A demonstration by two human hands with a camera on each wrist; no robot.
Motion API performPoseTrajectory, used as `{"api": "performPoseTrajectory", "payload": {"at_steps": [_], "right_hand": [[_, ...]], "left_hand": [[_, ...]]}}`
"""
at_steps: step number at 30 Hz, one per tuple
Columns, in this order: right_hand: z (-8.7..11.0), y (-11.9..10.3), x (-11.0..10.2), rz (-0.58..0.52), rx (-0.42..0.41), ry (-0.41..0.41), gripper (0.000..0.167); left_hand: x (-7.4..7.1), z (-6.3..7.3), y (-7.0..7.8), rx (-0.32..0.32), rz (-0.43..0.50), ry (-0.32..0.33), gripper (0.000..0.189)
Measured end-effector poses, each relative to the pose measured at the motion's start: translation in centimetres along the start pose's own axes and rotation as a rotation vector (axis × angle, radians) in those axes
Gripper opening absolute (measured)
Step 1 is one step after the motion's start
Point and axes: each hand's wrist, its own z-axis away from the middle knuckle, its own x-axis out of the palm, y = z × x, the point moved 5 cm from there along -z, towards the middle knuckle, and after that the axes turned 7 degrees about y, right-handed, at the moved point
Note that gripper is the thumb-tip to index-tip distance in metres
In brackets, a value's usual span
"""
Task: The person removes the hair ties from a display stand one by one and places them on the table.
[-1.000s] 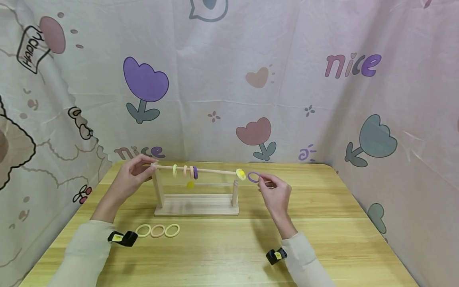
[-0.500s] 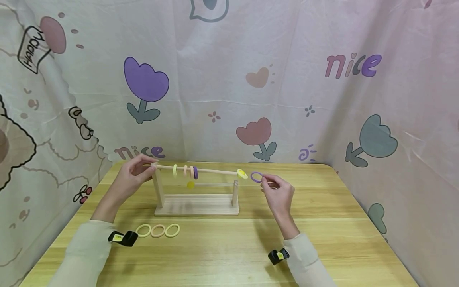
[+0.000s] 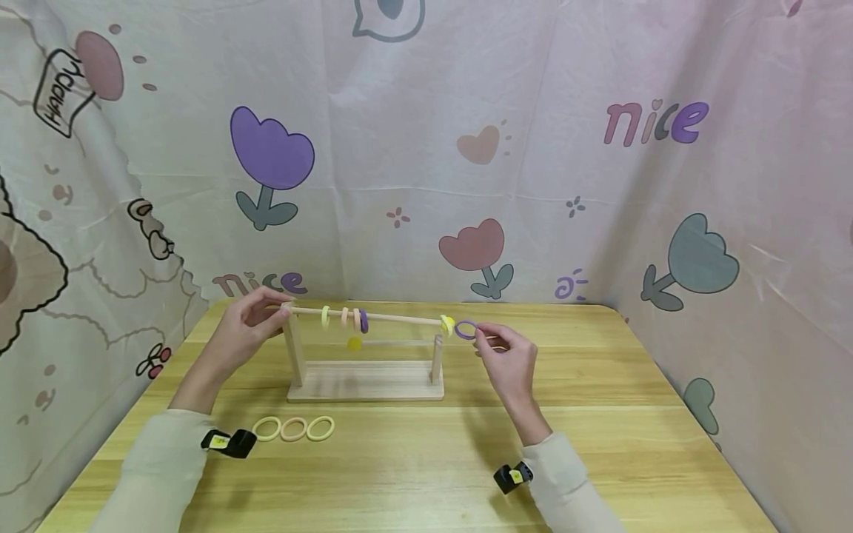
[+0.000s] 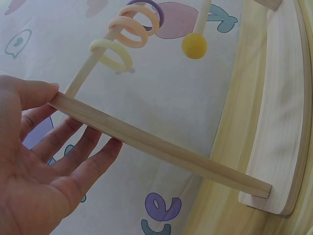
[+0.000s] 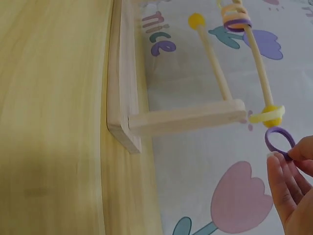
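Note:
My left hand (image 3: 245,326) pinches the top of the left post (image 4: 161,147) of a wooden stand (image 3: 365,380). From that post a wooden rod (image 3: 403,319) reaches right, with a yellow ring (image 3: 325,317), two peach rings and a purple ring (image 3: 363,320) hung along it. Another yellow ring (image 5: 266,115) sits around the yellow ball at the rod's right end. Just beyond that ball, my right hand (image 3: 509,359) pinches a purple ring (image 5: 279,140) between thumb and fingertips. Whether this ring touches the ball, I cannot tell.
On the table (image 3: 400,474), in front of the stand, lie a yellow ring (image 3: 266,428), a peach ring (image 3: 293,428) and another yellow ring (image 3: 321,428). A lower rod with a yellow ball (image 3: 355,343) extends from the right post (image 3: 437,360). A printed curtain hangs behind.
My right hand drew slightly right with the purple ring, then came back left toward the rod's ball. The yellow ring on the ball changed its tilt. My left hand stayed put.

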Motion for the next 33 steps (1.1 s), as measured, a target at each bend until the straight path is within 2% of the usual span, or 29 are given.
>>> {"api": "performPoseTrajectory", "payload": {"at_steps": [8,21,33], "right_hand": [[0.4,-0.2,1.1,0.0,-0.027,-0.048,0.008],[1.2,0.4,1.5,0.119,-0.04,-0.098,0.007],[1.9,0.7,1.9,0.17,-0.074,-0.147,0.008]], "left_hand": [[0.0,0.1,0.1,-0.008,-0.019,0.003,0.02],[0.0,0.0,0.0,0.006,0.007,0.001,0.019],[0.0,0.0,0.0,0.008,0.003,0.002,0.019]]}}
